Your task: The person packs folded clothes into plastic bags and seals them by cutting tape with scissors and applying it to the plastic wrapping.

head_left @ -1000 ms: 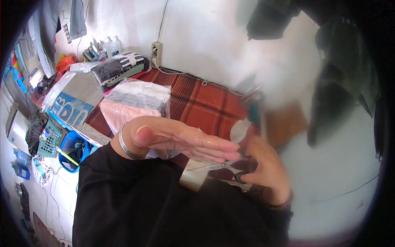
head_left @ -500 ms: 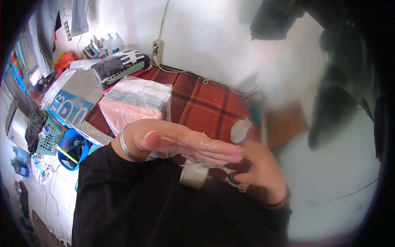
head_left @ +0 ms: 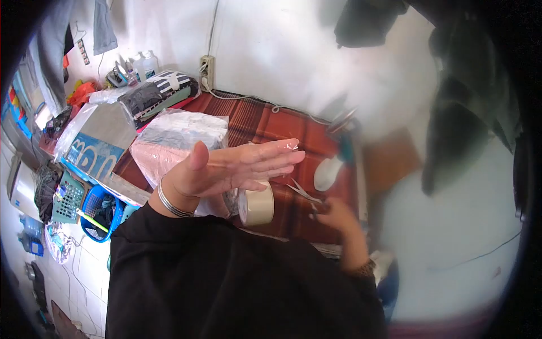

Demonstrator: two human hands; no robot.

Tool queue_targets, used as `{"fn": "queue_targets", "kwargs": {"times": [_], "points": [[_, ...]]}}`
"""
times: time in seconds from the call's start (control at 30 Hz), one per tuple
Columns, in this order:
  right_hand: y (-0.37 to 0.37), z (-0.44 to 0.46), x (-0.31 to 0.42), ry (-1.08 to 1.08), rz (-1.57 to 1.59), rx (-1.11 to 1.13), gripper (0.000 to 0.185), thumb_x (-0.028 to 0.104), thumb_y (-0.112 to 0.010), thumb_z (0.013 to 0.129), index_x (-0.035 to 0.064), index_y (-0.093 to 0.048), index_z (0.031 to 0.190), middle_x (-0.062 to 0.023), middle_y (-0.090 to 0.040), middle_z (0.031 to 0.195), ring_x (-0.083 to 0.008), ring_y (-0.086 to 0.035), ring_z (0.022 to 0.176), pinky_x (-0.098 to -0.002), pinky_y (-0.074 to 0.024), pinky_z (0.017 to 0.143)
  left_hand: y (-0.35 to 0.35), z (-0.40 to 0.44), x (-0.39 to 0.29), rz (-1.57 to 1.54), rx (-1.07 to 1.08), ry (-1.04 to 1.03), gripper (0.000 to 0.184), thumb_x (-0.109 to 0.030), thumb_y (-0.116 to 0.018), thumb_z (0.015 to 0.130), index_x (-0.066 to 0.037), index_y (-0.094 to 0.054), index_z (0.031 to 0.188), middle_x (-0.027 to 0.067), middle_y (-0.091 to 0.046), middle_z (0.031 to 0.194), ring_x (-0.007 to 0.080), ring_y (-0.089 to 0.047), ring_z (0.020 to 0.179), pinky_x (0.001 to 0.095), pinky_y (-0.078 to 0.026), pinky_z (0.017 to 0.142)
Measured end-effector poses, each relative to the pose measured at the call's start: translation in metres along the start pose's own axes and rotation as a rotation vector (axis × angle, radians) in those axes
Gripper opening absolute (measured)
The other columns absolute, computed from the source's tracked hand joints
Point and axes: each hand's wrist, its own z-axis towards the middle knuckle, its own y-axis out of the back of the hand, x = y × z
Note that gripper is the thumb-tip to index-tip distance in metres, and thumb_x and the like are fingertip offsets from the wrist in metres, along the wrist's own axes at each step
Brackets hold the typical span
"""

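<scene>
My left hand (head_left: 240, 166) is stretched out flat over the work surface, palm showing, with bits of clear film stuck at its fingertips. A wide roll of tape (head_left: 258, 204) stands just below it. At the right, my right hand (head_left: 337, 217) is closed on the handles of metal scissors (head_left: 303, 194), whose blades point up and left, partly open. Behind my left hand sits a clear plastic-wrapped bundle (head_left: 183, 131) of pink and white material.
A red plaid cloth (head_left: 291, 133) covers the surface. A white oval item (head_left: 327, 173) lies near its right edge. Another wrapped bundle (head_left: 155, 96) and bottles (head_left: 149, 63) are at the back left. A blue basket (head_left: 103, 213) stands at the left; a power socket (head_left: 207, 69) is on the wall.
My left hand has risen and its fingers have spread away from my right hand. My right hand has moved down with the scissors, and the tape roll now shows more fully.
</scene>
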Motion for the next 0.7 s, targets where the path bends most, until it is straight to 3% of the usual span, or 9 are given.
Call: {"fn": "queue_targets", "kwargs": {"times": [0.03, 0.13, 0.23, 0.27, 0.3, 0.37, 0.43, 0.53, 0.7], "points": [[-0.018, 0.015, 0.001, -0.146, -0.08, 0.093, 0.063, 0.04, -0.081, 0.069, 0.001, -0.062, 0.115, -0.0185, -0.06, 0.118, -0.0326, -0.057, 0.115, -0.0439, -0.0483, 0.089, -0.002, 0.003, 0.001, -0.002, 0.009, 0.005, 0.13, -0.097, -0.029, 0.067, -0.001, -0.014, 0.154, 0.0218, -0.019, 0.158, 0.0327, -0.019, 0.147, 0.0457, -0.015, 0.117], [-0.08, 0.04, -0.016, -0.214, -0.302, 0.049, 0.055, 0.039, -0.079, 0.073, 0.0091, -0.065, 0.117, -0.0149, -0.058, 0.125, -0.0303, -0.051, 0.124, -0.0499, -0.0473, 0.093, -0.011, 0.01, 0.003, 0.161, -0.029, 0.032, 0.123, -0.092, -0.033, 0.073, -0.002, -0.013, 0.154, 0.0197, -0.018, 0.159, 0.0325, -0.017, 0.147, 0.0459, -0.013, 0.117], [-0.077, 0.035, 0.005, -0.219, -0.368, -0.013, 0.049, 0.038, -0.077, 0.077, 0.0161, -0.065, 0.119, -0.012, -0.054, 0.131, -0.0293, -0.046, 0.129, -0.0556, -0.0457, 0.095, -0.025, 0.016, 0.014, 0.258, -0.198, 0.087, 0.135, -0.097, -0.038, 0.062, -0.002, -0.011, 0.154, 0.0219, -0.014, 0.159, 0.0354, -0.012, 0.148, 0.0544, -0.01, 0.115], [-0.075, 0.037, -0.001, -0.006, -0.254, -0.114, 0.054, 0.039, -0.074, 0.081, 0.0117, -0.061, 0.126, -0.0088, -0.06, 0.122, -0.0231, -0.054, 0.12, -0.0449, -0.0476, 0.094, -0.026, 0.017, 0.022, 0.23, -0.234, 0.06, 0.134, -0.097, -0.039, 0.062, -0.004, -0.011, 0.155, 0.0193, -0.013, 0.16, 0.0337, -0.01, 0.149, 0.0542, -0.009, 0.115], [-0.073, 0.038, 0.004, 0.008, -0.255, -0.113, 0.054, 0.039, -0.074, 0.081, 0.0117, -0.061, 0.126, -0.0088, -0.06, 0.122, -0.0231, -0.054, 0.12, -0.0449, -0.0476, 0.094, -0.026, 0.018, 0.03, 0.202, -0.265, 0.032, 0.133, -0.097, -0.039, 0.062, -0.006, -0.011, 0.155, 0.0167, -0.012, 0.161, 0.0321, -0.009, 0.149, 0.054, -0.008, 0.116], [-0.063, 0.033, 0.012, 0.319, 0.892, 0.032, 0.054, 0.035, -0.07, 0.087, 0.0062, -0.057, 0.131, -0.0045, -0.063, 0.109, -0.0144, -0.059, 0.103, -0.0313, -0.049, 0.086, -0.027, 0.019, 0.039, 0.17, -0.274, 0.037, 0.133, -0.096, -0.041, 0.062, -0.007, -0.009, 0.155, 0.0159, -0.009, 0.162, 0.0316, -0.008, 0.149, 0.054, -0.008, 0.116], [-0.062, 0.025, 0.018, 0.384, 1.247, 0.188, 0.052, 0.029, -0.066, 0.092, 0.0004, -0.054, 0.133, -0.0017, -0.064, 0.102, -0.0089, -0.058, 0.089, -0.0235, -0.0484, 0.078, -0.03, 0.02, 0.046, 0.114, -0.267, 0.038, 0.132, -0.095, -0.043, 0.063, -0.008, -0.007, 0.156, 0.0153, -0.008, 0.162, 0.0315, -0.007, 0.149, 0.0538, -0.008, 0.116], [-0.058, 0.004, 0.037, 0.546, 1.063, 0.134, 0.049, 0.026, -0.066, 0.092, -0.0002, -0.054, 0.131, -0.0035, -0.065, 0.106, -0.0116, -0.061, 0.093, -0.0271, -0.0506, 0.079, -0.027, 0.017, 0.05, 0.128, -0.242, 0.031, 0.127, -0.093, -0.044, 0.067, -0.01, -0.007, 0.156, 0.0138, -0.008, 0.162, 0.0314, -0.007, 0.149, 0.0539, -0.011, 0.116], [-0.043, -0.019, 0.037, 0.457, 1.475, 0.529, 0.053, 0.025, -0.074, 0.086, -0.0028, -0.055, 0.126, -0.008, -0.064, 0.114, -0.016, -0.06, 0.105, -0.0324, -0.0478, 0.092, -0.021, 0.008, 0.06, 0.128, -0.338, 0.028, 0.122, -0.09, -0.043, 0.071, -0.013, -0.003, 0.156, 0.0117, -0.006, 0.163, 0.0311, -0.01, 0.149, 0.0573, -0.02, 0.113]]}}
